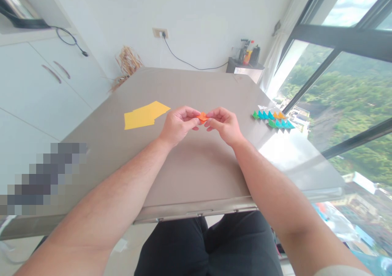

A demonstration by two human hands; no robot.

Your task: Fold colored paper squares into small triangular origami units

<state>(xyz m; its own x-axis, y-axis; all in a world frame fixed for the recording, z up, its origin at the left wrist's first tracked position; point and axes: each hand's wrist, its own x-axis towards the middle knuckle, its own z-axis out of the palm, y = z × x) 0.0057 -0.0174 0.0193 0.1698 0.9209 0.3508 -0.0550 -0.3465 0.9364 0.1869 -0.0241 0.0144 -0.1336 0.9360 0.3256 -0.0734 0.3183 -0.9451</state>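
A small orange piece of folded paper (pixel 202 117) is held in the air over the middle of the table (pixel 196 165). My left hand (pixel 180 124) pinches its left end between thumb and fingers. At the opposite end, my right hand (pixel 224 124) grips it the same way. The fingertips hide part of its shape. Left of my hands, several yellow paper sheets (pixel 142 114) lie overlapping on the tabletop. Over on the right, small folded paper boats in green, blue and orange (pixel 269 115) stand in two rows.
A large window (pixel 337 84) runs along the right side. Behind the table, a low cabinet (pixel 245 67) carries bottles, and a black cord (pixel 183 61) leads to a wall socket (pixel 160 33). Dried stalks (pixel 128 63) stand at the back left. A blurred patch (pixel 45 174) covers the table's left side.
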